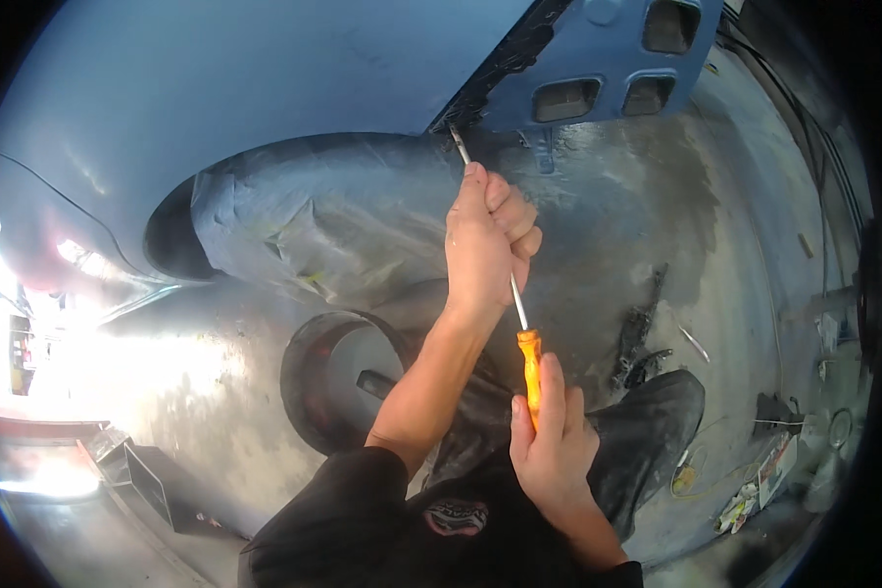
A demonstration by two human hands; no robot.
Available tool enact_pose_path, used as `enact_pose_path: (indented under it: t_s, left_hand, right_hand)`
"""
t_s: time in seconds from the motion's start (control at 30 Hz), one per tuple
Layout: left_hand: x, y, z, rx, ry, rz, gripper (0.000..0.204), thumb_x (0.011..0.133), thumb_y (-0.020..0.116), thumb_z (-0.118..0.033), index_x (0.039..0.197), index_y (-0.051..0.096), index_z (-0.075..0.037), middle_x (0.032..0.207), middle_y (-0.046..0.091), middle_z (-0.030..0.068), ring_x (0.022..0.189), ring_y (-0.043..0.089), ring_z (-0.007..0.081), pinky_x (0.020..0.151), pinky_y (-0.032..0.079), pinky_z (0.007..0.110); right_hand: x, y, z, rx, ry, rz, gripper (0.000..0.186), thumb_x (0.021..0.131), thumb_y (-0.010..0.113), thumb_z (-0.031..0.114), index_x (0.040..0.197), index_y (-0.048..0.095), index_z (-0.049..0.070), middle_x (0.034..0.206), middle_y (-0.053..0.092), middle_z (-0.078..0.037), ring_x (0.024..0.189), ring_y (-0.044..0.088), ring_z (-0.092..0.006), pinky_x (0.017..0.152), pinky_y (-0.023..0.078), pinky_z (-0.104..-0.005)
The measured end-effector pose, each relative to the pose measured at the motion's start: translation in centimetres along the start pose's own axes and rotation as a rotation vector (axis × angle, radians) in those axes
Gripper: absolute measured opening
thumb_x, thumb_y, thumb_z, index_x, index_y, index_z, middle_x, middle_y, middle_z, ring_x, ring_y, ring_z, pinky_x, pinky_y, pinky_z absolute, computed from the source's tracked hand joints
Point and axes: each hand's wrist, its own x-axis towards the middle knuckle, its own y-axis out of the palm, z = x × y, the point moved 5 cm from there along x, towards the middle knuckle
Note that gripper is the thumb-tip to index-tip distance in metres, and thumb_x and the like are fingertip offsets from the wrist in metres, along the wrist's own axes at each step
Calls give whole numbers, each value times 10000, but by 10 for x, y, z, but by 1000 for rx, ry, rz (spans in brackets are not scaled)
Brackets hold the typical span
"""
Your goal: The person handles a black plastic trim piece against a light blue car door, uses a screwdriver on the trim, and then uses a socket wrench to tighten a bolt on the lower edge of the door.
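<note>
A long screwdriver [530, 363] with an orange handle and a thin metal shaft runs up from my lap toward a blue car body [294, 69]. My left hand [487, 235] is closed in a fist around the shaft, near its upper end. Lower down, my right hand [557, 431] wraps the orange handle. The screwdriver's tip meets the lower end of a dark, rough seam [490, 78] between the blue outer panel and a blue inner panel [608, 59] with several cutouts. Exactly how the tip sits in the seam is too small to tell.
Wrinkled, paint-dusted sheeting [333, 235] covers the wheel opening. A round, dark-rimmed container [309, 392] stands on the floor left of my left forearm. Dark loose parts [639, 333] lie at the right, with a thin pale object [694, 343] beside them. Cables [813, 127] line the right wall.
</note>
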Motion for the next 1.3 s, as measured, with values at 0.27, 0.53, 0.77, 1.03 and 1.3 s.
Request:
enact_pose_path:
  t_s: [0.27,0.53,0.77,1.03,1.3]
  left_hand:
    - [23,-50,-28,333,500,-200,206,1042,501,-305,1052,553,-106,790,520,-50,668,441,36,594,356,199]
    - [57,-37,-38,566,754,-58,146,1019,570,-203,1043,543,-62,831,527,-45,731,455,23,639,385,202]
    - [63,-40,-40,460,837,-25,179,1014,586,-223,994,558,-47,866,562,-33,741,445,19,659,363,187]
    - [64,-43,-38,398,782,37,197,1015,588,-243,1015,585,-46,863,585,-39,746,470,22,670,378,189]
    - [68,-43,-39,411,807,18,237,1003,609,-260,1045,603,-27,872,597,-35,750,480,29,688,383,187]
  right_hand:
    - [6,3,12,-32,-123,-19,573,809,721,81,1284,490,-140,963,622,-167,604,581,-221,492,526,-306]
    - [9,-1,-11,349,-53,-59,615,842,683,40,1386,422,-77,994,606,-224,731,634,-339,621,551,-375]
    - [4,5,-9,295,-32,46,632,830,694,80,1382,433,-81,955,607,-180,648,608,-268,544,535,-343]
    - [6,13,1,145,-76,56,606,819,701,82,1340,459,-110,884,591,-165,622,610,-246,510,534,-324]
    - [3,28,2,157,-65,17,579,829,699,92,1322,476,-116,886,602,-167,619,613,-252,525,539,-324]
